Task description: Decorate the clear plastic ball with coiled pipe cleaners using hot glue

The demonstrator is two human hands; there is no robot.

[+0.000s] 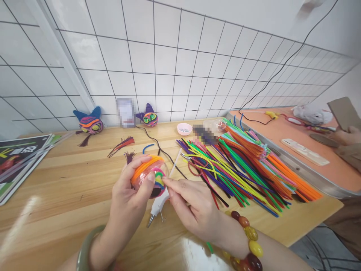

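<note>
My left hand [131, 188] is wrapped round a clear ball [143, 177] with orange fuzzy strips along its top and a dark tassel at its upper left. The left thumb presses on a round patch of pink, green, yellow and blue strips [159, 181] on the ball's right side. My right hand [193, 203] is closed, with thumb and index finger together at the patch's right edge; whatever lies between those fingertips is too small to name. Just below the ball, a white glue gun [158, 206] lies on the wooden table [70, 203], its metal tip pointing down-left.
Colourful fuzzy stems [239, 169] and red-handled scissors [197, 165] lie at right. Two finished decorated balls [90, 124] [150, 119], a pink bowl [184, 129] and a phone-like blurred item stand near the wall. Another person's hand [348, 136] holds brown card.
</note>
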